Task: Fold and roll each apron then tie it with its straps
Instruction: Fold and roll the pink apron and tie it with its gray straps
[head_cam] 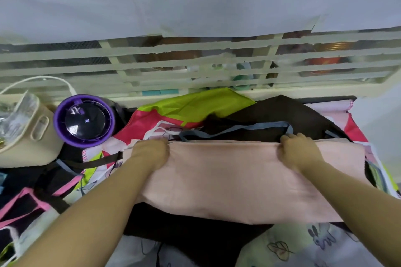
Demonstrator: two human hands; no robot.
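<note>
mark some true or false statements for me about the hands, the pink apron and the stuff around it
1. The left hand and the right hand both grip the far edge of the pink apron. True.
2. The purple fan sits to the right of the apron. False: it sits to the left, beyond the left hand.
3. A blue-grey strap lies on the dark cloth just beyond the pink apron. True.
4. The pink apron is rolled up and tied. False: it lies as a flat, wide folded band, untied.
</note>
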